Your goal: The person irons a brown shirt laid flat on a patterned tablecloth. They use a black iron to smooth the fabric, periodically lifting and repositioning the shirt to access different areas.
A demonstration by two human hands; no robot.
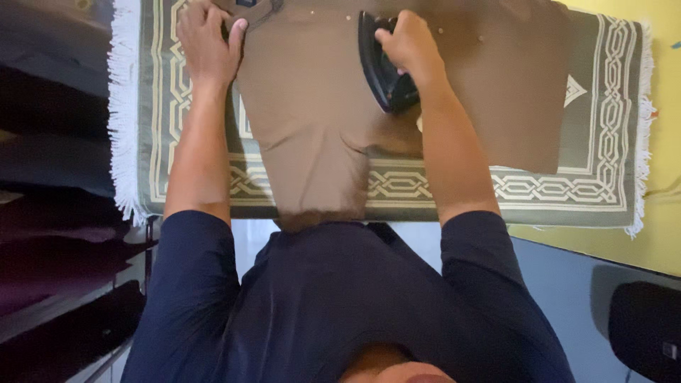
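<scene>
Fingers of the right hand (411, 44) wrap tight around a black iron (379, 67) sitting on brown trousers (312, 120), which lie spread over a green patterned rug (610, 106). Left hand (207, 44) clamps the trousers' edge.

You had a grey-green rug (617, 106) with pale interlaced borders and white fringe spread over the yellow surface (663, 234). A brown garment (312, 120) lay flat on the rug, a black iron (379, 67) resting on it.
</scene>
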